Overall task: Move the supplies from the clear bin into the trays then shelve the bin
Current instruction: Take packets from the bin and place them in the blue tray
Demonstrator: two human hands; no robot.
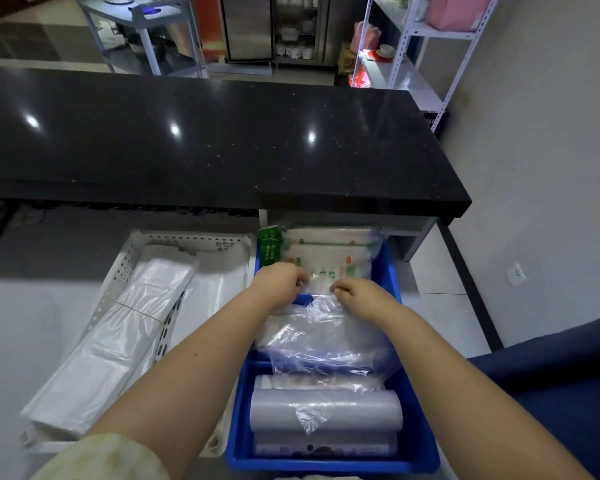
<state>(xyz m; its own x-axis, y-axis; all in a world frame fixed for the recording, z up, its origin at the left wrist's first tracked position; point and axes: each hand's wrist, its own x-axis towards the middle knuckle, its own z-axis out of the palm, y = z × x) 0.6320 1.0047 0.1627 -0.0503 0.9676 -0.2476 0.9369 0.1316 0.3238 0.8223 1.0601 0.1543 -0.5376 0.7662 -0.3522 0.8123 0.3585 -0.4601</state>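
Fingers of left hand [280,279] and right hand [360,293] pinch clear bag [326,336], hiding blue tray [417,455] contents.

You're facing a glossy black counter [222,140] w/ three ceiling-light reflections on it; grey wall [551,150] to your right w/ a white socket [516,274]; white metal shelving [413,46] far right; steel cabinet [274,27] at back; pale tile floor [447,306].
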